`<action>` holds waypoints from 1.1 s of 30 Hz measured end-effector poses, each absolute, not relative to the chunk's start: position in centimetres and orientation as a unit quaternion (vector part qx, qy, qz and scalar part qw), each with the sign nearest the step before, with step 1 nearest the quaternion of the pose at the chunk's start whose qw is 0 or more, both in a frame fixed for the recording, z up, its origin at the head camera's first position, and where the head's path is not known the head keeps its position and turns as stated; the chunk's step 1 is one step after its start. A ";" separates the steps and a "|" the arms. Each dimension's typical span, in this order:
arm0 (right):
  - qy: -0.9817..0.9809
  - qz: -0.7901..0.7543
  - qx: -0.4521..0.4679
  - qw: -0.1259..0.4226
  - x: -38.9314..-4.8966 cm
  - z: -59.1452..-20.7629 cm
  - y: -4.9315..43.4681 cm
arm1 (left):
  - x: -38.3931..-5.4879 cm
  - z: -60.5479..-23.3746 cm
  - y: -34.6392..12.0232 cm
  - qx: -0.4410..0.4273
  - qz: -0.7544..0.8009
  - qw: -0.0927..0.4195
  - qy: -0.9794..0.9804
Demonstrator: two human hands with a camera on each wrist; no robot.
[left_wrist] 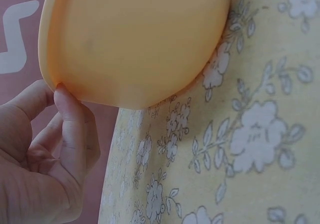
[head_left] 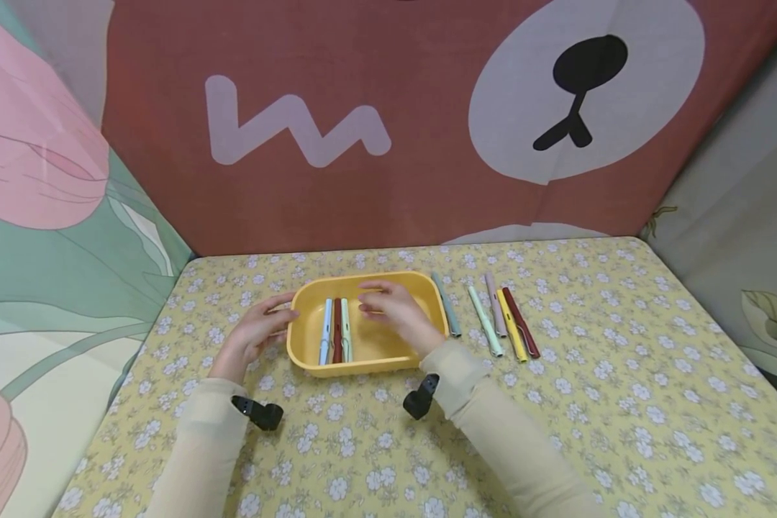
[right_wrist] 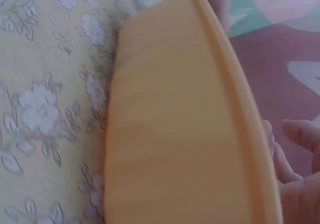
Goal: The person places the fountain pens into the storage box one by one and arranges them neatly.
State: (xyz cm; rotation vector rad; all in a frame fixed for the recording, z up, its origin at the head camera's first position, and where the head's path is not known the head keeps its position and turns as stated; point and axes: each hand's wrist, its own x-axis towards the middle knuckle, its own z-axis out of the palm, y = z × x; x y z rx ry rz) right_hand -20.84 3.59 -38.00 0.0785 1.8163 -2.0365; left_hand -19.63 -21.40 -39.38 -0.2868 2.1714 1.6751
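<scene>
My left hand [head_left: 257,332] pinches the left rim of a yellow plastic tray [head_left: 362,368]. In the left wrist view its thumb and finger meet at the tray's edge [left_wrist: 135,104]. Inside the tray, side by side in the left half, lie a light blue pen [head_left: 326,334], a dark red pen [head_left: 337,332] and a mint green pen [head_left: 346,332]. My right hand [head_left: 398,311] hovers over the tray's right half, fingers loosely bent and nothing between them. From the right wrist, the tray's outer wall [right_wrist: 175,119] hides part of that hand [right_wrist: 300,169].
To the right of the tray several more pens lie on the flowered tablecloth: a grey-green pen [head_left: 447,303] close by its wall, then a mint pen [head_left: 485,321], a lilac pen [head_left: 495,303], a yellow pen [head_left: 512,325] and a dark red pen [head_left: 521,323]. A printed curtain [head_left: 427,194] hangs behind.
</scene>
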 end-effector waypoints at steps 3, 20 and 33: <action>0.641 -0.741 0.045 0.194 -21.1 -37.6 4.5 | -19.6 -39.4 -21.5 -0.101 0.598 0.190 0.772; 0.694 -0.700 0.066 0.155 -22.7 -35.3 14.6 | -19.5 -39.6 -21.5 -0.099 0.603 0.188 0.769; 0.762 -0.628 0.078 0.136 -22.4 -36.0 21.7 | -19.8 -39.6 -21.4 -0.100 0.610 0.190 0.763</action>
